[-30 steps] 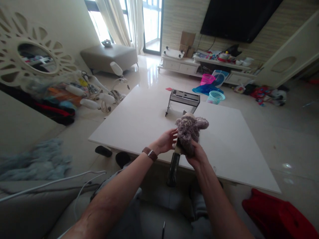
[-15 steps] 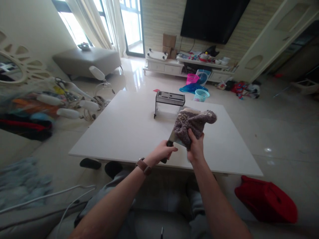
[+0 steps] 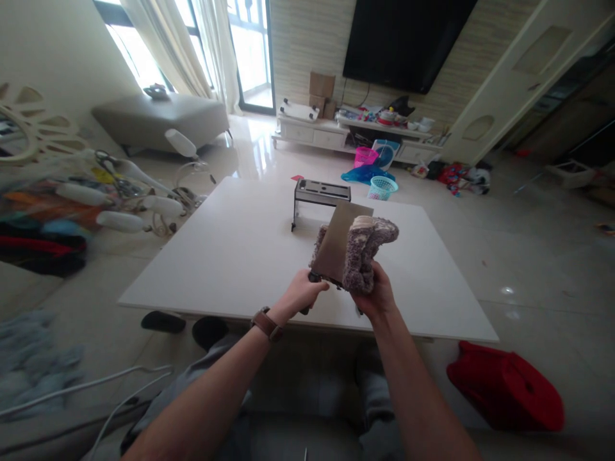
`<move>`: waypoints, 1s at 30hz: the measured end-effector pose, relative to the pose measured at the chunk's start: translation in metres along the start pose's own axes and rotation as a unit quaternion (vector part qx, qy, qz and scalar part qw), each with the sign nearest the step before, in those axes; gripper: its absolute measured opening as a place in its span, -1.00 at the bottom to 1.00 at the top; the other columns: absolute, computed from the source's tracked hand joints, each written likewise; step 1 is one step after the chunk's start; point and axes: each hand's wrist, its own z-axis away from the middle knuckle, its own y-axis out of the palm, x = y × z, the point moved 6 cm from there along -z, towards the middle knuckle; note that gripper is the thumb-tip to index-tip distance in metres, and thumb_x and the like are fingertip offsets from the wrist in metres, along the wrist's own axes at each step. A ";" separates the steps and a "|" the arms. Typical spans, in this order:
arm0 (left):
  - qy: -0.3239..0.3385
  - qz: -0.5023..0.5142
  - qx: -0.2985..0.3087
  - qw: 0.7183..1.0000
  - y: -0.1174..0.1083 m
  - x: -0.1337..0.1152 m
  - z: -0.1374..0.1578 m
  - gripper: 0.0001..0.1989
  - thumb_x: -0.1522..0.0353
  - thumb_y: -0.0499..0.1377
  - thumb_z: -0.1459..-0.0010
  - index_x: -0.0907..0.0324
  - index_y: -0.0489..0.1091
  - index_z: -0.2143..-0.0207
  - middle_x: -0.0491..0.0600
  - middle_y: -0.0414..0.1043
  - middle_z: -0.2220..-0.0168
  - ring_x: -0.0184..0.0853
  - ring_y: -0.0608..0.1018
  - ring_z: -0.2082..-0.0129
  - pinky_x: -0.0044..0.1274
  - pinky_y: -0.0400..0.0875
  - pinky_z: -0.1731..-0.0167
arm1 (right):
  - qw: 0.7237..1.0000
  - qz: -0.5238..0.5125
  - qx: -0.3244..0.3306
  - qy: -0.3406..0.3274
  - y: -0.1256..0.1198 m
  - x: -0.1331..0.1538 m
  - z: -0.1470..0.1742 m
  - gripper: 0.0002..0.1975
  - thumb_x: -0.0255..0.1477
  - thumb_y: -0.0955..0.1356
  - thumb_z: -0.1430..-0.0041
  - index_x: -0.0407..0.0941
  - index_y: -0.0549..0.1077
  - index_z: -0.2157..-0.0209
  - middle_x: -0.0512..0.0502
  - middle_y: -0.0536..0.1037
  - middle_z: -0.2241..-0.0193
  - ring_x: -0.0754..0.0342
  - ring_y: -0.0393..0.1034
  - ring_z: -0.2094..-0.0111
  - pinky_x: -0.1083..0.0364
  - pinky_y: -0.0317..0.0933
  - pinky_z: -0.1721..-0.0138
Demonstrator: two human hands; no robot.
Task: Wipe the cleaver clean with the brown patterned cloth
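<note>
My left hand (image 3: 304,291) is closed round the black handle of a cleaver (image 3: 342,238), whose broad metal blade points up and away from me. A fluffy grey-brown cloth (image 3: 360,253) is gripped in my right hand (image 3: 377,294) and lies against the right part of the blade. Another bit of the cloth shows at the blade's left edge, so some of it is behind the metal. Both are held above the white table. Just beyond them stands a knife block (image 3: 321,192) with a dark slotted top and clear sides.
The white table (image 3: 202,269) spans the area before me. A red bag-like object (image 3: 507,387) is on the floor at the right. Past the far edge are a turquoise basket (image 3: 383,187) and a pink basket (image 3: 366,156). A lamp with white shades (image 3: 163,206) stands at the left.
The cloth covered most of the blade before; now it has shifted to the right side and the broad face is bare. My left hand still grips the handle.
</note>
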 end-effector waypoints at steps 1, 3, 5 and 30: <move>0.001 -0.003 0.002 1.000 0.000 0.001 0.000 -0.76 0.40 0.19 0.01 0.13 0.17 0.63 -0.22 0.15 0.79 -0.46 0.25 0.81 -0.59 0.12 0.76 | 1.000 0.000 0.009 0.008 0.001 0.001 0.002 -0.75 -0.39 0.52 0.12 -0.01 0.53 0.32 0.10 0.67 0.31 0.06 0.57 0.22 0.09 0.48 0.14; 0.008 -0.020 0.000 1.000 -0.001 0.001 -0.001 -0.75 0.39 0.19 0.02 0.12 0.16 0.63 -0.22 0.15 0.78 -0.46 0.25 0.81 -0.59 0.11 0.76 | 1.000 0.004 0.018 0.026 0.000 0.002 0.005 -0.70 -0.37 0.56 0.17 0.00 0.54 0.31 0.09 0.67 0.30 0.03 0.57 0.20 0.06 0.48 0.11; 0.018 -0.047 -0.005 0.999 -0.004 0.001 -0.001 -0.74 0.37 0.19 0.02 0.13 0.15 0.64 -0.21 0.16 0.77 -0.46 0.26 0.79 -0.60 0.11 0.76 | 0.998 0.011 0.019 0.050 -0.002 0.001 0.006 -0.65 -0.33 0.59 0.20 -0.01 0.55 0.31 0.06 0.68 0.29 0.02 0.58 0.23 0.05 0.50 0.12; 0.096 -0.173 -0.091 0.976 -0.029 -0.015 -0.002 -0.75 0.40 0.15 0.07 0.17 0.13 0.68 -0.19 0.02 0.69 -0.50 0.13 0.63 -0.58 -0.08 0.63 | 0.984 0.043 -0.130 -0.109 -0.022 0.018 -0.009 -0.60 -0.37 0.56 0.09 -0.08 0.56 0.15 -0.03 0.67 0.16 0.01 0.56 0.06 -0.04 0.44 -0.06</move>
